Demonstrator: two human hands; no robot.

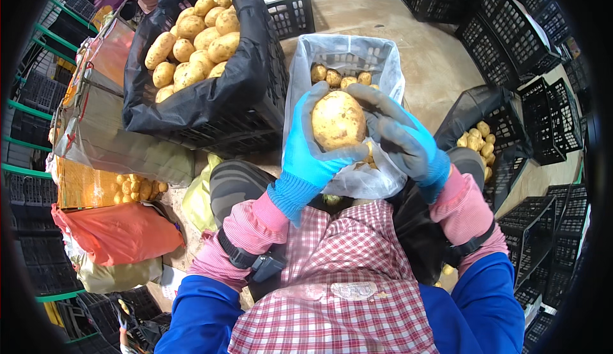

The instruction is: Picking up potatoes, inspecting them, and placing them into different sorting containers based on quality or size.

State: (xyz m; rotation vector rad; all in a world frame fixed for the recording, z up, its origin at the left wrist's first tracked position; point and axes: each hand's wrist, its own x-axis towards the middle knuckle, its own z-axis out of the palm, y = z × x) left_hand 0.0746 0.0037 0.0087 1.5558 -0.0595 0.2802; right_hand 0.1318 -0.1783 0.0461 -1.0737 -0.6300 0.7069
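Both my hands wear blue knit gloves with grey coated palms. My left hand [316,138] grips a large potato [338,120] with some dirt spots, its fingers behind the potato and its thumb below. On the potato's right side, my right hand [402,131] is half curled; whether its fingers touch the potato is hard to tell. Beneath both hands is a crate with a white translucent liner [391,62], where several small potatoes [334,77] lie. At upper left a tall crate with a black cloth liner [256,62] holds a heap of large potatoes [207,38].
A black-lined crate of small potatoes [480,139] stands at right. Black plastic crates [503,43] are stacked beyond it. An orange mesh sack [86,181] and a red sack [124,232] lie at left. Another white-lined crate [291,11] stands ahead; part of a person shows at upper left.
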